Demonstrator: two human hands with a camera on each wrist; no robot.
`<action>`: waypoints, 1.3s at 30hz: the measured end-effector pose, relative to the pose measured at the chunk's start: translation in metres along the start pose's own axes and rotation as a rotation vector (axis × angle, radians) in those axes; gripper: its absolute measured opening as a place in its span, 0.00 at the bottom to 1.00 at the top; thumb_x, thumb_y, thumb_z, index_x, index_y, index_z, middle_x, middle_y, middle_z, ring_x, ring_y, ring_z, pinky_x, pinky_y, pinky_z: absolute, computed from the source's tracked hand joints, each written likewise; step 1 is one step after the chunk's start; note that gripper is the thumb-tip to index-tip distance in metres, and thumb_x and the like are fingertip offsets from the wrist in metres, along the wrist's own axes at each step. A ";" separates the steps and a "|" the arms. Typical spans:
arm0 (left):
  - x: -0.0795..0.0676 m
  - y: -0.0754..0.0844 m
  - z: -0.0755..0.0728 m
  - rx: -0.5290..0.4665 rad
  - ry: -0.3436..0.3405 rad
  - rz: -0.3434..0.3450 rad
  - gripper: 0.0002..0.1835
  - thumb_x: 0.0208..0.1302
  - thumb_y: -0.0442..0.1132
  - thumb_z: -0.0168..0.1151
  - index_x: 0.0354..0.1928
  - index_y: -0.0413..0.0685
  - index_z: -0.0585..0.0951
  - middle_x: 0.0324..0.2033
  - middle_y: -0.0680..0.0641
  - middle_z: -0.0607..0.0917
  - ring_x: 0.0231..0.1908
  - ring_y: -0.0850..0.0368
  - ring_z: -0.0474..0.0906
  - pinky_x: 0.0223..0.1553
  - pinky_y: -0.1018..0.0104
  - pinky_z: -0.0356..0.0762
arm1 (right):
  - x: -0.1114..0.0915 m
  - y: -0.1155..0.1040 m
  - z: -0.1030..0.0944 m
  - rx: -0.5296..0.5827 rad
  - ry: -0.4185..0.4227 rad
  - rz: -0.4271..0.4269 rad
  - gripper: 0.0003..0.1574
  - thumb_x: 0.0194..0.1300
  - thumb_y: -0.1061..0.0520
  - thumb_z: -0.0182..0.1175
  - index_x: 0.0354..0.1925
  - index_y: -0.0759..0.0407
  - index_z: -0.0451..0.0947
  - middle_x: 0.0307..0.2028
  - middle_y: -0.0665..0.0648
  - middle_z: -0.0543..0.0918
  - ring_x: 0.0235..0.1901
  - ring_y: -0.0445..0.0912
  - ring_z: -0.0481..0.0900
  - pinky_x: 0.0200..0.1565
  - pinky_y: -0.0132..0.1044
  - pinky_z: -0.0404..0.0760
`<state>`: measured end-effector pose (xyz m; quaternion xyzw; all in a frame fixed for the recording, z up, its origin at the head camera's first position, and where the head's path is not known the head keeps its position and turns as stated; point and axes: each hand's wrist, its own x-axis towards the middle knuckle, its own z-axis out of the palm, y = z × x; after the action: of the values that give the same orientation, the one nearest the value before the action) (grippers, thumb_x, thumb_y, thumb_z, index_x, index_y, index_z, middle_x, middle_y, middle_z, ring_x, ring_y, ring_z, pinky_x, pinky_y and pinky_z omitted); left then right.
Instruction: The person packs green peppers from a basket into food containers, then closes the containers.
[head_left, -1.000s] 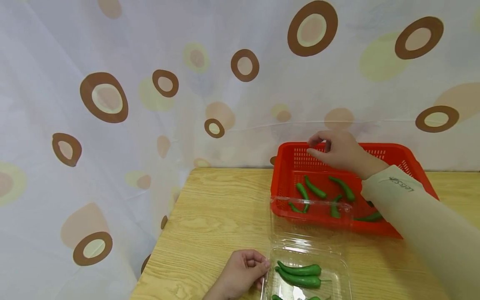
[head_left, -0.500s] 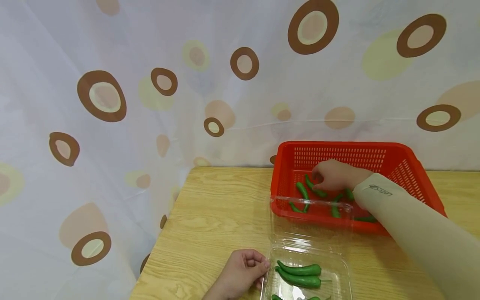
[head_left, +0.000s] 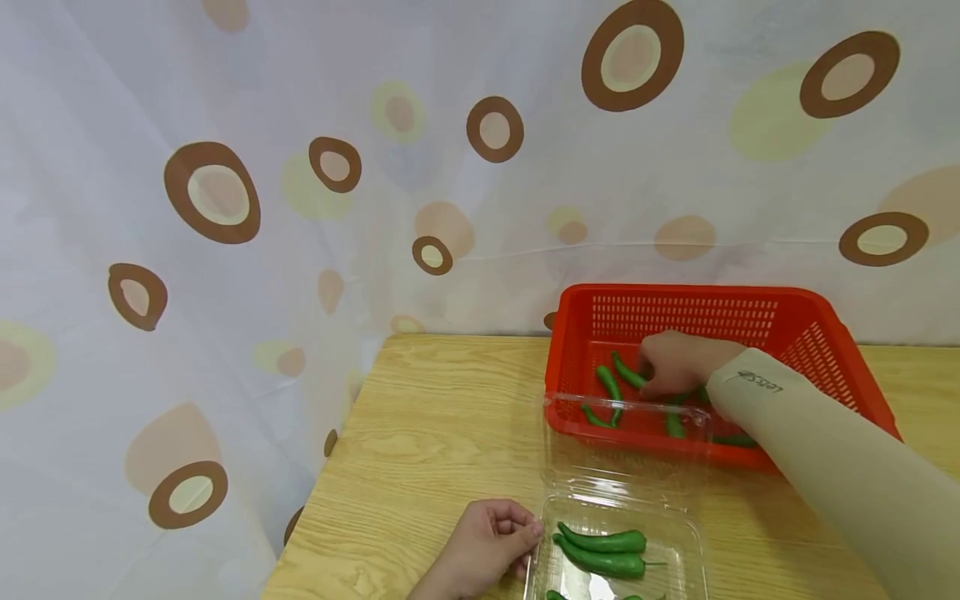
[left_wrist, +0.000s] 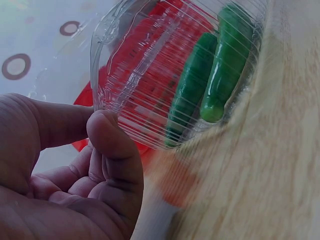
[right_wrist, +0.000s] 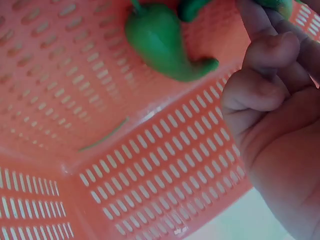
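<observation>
My left hand (head_left: 483, 546) pinches the left rim of a clear plastic clamshell container (head_left: 697, 546) between thumb and finger. Green peppers (head_left: 600, 554) lie inside it; the lower part is cut off by the head view's edge. The left wrist view shows the thumb (left_wrist: 117, 145) against the ribbed plastic wall. My right hand (head_left: 678, 364) is down in a red plastic basket (head_left: 555, 358), among loose green peppers (head_left: 609, 382). In the right wrist view its fingers are bent beside a pepper (right_wrist: 280, 6); the fingertips are cut off, so a grip cannot be confirmed.
The clamshell's raised lid (head_left: 626, 450) overlaps the basket's front wall in the head view. A wooden table (head_left: 427, 425) bears both. Patterned cloth (head_left: 360, 233) hangs behind and to the left. Another pepper (right_wrist: 160, 42) lies in the basket near my right hand.
From above the basket's back, my right hand has lowered into it among the peppers, then shifted slightly right and down. My left hand keeps its place on the container rim.
</observation>
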<state>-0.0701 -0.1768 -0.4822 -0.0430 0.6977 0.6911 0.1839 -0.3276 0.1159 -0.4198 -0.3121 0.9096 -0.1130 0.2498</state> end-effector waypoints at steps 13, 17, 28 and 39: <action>0.004 -0.001 -0.004 0.030 0.002 0.022 0.11 0.71 0.34 0.66 0.39 0.27 0.83 0.20 0.53 0.80 0.18 0.64 0.73 0.21 0.75 0.74 | -0.033 -0.013 -0.030 -0.121 0.331 -0.069 0.23 0.64 0.49 0.72 0.51 0.62 0.84 0.35 0.50 0.86 0.33 0.44 0.79 0.39 0.46 0.85; 0.005 -0.001 -0.007 0.031 0.011 0.027 0.11 0.71 0.34 0.67 0.39 0.28 0.83 0.20 0.53 0.79 0.18 0.63 0.73 0.21 0.75 0.74 | -0.056 -0.029 -0.043 -0.150 0.407 -0.091 0.23 0.64 0.49 0.72 0.52 0.60 0.84 0.34 0.47 0.86 0.29 0.40 0.78 0.35 0.41 0.83; 0.002 -0.008 -0.012 0.010 0.022 -0.007 0.11 0.71 0.34 0.66 0.40 0.28 0.83 0.21 0.52 0.81 0.18 0.63 0.75 0.21 0.75 0.75 | -0.129 -0.082 -0.034 -0.370 0.786 -0.452 0.20 0.69 0.37 0.66 0.45 0.50 0.86 0.32 0.39 0.83 0.26 0.33 0.76 0.27 0.31 0.79; 0.003 -0.004 -0.014 0.014 0.019 0.023 0.12 0.71 0.34 0.66 0.40 0.26 0.82 0.21 0.53 0.81 0.19 0.64 0.74 0.22 0.75 0.76 | -0.154 -0.125 0.052 -0.359 0.718 -0.747 0.19 0.72 0.38 0.64 0.53 0.44 0.86 0.38 0.38 0.85 0.33 0.34 0.77 0.34 0.29 0.79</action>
<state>-0.0744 -0.1900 -0.4878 -0.0402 0.7046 0.6879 0.1697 -0.1316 0.1116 -0.3594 -0.5932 0.7702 -0.1365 -0.1906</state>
